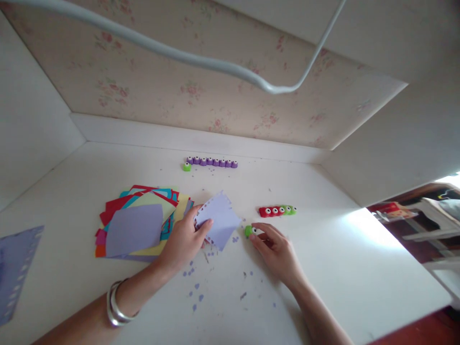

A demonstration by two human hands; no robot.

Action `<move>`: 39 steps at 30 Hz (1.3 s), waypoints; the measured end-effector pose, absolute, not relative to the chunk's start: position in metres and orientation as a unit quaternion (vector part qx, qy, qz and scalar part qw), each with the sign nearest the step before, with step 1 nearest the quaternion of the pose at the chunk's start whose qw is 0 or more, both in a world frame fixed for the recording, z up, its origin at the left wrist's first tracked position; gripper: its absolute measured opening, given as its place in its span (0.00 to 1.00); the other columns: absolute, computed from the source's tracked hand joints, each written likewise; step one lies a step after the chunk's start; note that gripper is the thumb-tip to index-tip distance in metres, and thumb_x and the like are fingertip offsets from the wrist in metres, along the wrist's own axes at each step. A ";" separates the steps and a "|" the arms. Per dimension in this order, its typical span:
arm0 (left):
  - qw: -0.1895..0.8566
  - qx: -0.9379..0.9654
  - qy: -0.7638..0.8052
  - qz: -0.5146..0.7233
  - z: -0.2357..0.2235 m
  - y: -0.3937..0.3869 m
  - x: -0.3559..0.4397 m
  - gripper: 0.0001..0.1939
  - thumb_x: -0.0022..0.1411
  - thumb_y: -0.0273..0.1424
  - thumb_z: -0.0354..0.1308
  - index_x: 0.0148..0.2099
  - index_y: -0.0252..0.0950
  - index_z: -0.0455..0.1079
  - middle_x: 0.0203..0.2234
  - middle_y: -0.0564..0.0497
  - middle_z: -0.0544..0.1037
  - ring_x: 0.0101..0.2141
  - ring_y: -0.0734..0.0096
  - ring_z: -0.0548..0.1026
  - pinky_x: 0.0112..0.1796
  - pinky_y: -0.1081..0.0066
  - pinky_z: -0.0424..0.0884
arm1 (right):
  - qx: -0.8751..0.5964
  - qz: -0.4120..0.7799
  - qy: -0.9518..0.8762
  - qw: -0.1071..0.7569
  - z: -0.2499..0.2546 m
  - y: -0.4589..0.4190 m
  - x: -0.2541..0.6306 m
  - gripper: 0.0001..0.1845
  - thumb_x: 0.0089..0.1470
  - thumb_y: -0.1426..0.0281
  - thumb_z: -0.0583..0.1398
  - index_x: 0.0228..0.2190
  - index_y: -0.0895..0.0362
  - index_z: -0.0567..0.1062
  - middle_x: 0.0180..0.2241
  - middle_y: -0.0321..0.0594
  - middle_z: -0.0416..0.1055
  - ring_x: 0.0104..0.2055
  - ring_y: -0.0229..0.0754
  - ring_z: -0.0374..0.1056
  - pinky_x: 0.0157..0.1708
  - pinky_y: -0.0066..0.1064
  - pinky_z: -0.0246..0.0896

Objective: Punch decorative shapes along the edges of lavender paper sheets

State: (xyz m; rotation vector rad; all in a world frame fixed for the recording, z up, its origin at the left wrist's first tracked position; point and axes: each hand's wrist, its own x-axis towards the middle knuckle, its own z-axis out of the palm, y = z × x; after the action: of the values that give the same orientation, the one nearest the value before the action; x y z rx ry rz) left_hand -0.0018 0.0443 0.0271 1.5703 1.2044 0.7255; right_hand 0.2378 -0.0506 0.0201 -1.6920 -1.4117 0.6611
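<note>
My left hand (190,232) grips a lavender sheet of paper (223,220) by its left side, thumb on top. Small shapes are punched out along the sheet's edges. To the right of the sheet, my right hand (275,249) pinches a green craft punch (248,232) with a white button, between thumb and fingers. The punch is close to the sheet's right corner; I cannot tell whether they touch. Small lavender paper cut-outs (197,286) are scattered on the white table below both hands.
A stack of coloured paper (134,230) lies left. A row of purple punches (210,162) with a green punch (187,166) stands at the back. Red and green punches (275,211) line up at right. Another punched lavender sheet (17,273) is at far left; a white cable (201,62) hangs above.
</note>
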 end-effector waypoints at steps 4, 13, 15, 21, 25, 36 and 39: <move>0.521 0.629 0.485 0.313 0.025 0.047 -0.003 0.20 0.63 0.42 0.58 0.53 0.38 0.67 0.37 0.50 0.80 0.29 0.67 0.80 0.26 0.72 0.76 | -0.676 0.260 -0.560 0.403 0.018 -0.052 0.240 0.14 0.57 0.64 0.61 0.45 0.53 0.77 0.48 0.45 0.76 0.33 0.39 0.75 0.32 0.32 0.73; 0.495 0.654 0.474 0.319 0.020 0.047 -0.003 0.19 0.63 0.43 0.58 0.53 0.40 0.67 0.39 0.51 0.81 0.34 0.64 0.81 0.33 0.70 0.76 | -0.694 0.289 -0.503 0.427 0.012 -0.052 0.239 0.16 0.56 0.62 0.63 0.46 0.52 0.76 0.32 0.40 0.81 0.32 0.43 0.77 0.34 0.34 0.72; 0.487 0.659 0.477 0.318 0.020 0.047 -0.003 0.18 0.63 0.43 0.58 0.52 0.40 0.68 0.37 0.52 0.81 0.33 0.64 0.81 0.33 0.71 0.76 | -0.696 0.289 -0.501 0.426 0.012 -0.052 0.237 0.17 0.56 0.61 0.63 0.46 0.52 0.76 0.33 0.40 0.81 0.33 0.43 0.77 0.35 0.35 0.72; 0.477 0.660 0.481 0.327 0.021 0.046 -0.003 0.18 0.63 0.43 0.57 0.52 0.40 0.68 0.36 0.53 0.81 0.33 0.65 0.81 0.32 0.72 0.75 | -0.702 0.265 -0.511 0.419 0.009 -0.052 0.235 0.18 0.56 0.59 0.63 0.46 0.52 0.77 0.34 0.41 0.82 0.34 0.45 0.78 0.36 0.36 0.74; 0.475 0.655 0.485 0.331 0.018 0.046 -0.003 0.18 0.63 0.43 0.57 0.53 0.40 0.68 0.36 0.52 0.81 0.33 0.65 0.81 0.29 0.74 0.74 | -0.702 0.263 -0.506 0.426 0.009 -0.052 0.233 0.18 0.55 0.58 0.63 0.46 0.52 0.77 0.34 0.41 0.82 0.34 0.46 0.78 0.36 0.36 0.75; 0.489 0.644 0.490 0.326 0.023 0.044 -0.002 0.20 0.64 0.42 0.56 0.54 0.39 0.67 0.37 0.50 0.81 0.28 0.67 0.80 0.26 0.74 0.74 | -0.710 0.263 -0.492 0.429 0.018 -0.052 0.226 0.17 0.54 0.57 0.64 0.44 0.51 0.78 0.33 0.42 0.82 0.33 0.47 0.79 0.35 0.37 0.75; 0.484 0.646 0.489 0.329 0.023 0.044 -0.002 0.19 0.64 0.42 0.57 0.53 0.38 0.67 0.37 0.51 0.81 0.29 0.67 0.80 0.27 0.74 0.74 | -0.711 0.261 -0.496 0.425 0.018 -0.052 0.225 0.17 0.54 0.58 0.64 0.44 0.52 0.78 0.33 0.42 0.82 0.33 0.47 0.79 0.35 0.37 0.75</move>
State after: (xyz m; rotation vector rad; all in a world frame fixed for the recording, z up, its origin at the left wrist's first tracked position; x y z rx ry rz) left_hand -0.0025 0.0437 0.0234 1.5739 1.1918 0.8015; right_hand 0.2250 -0.0518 0.0183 -1.7771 -1.2393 0.6527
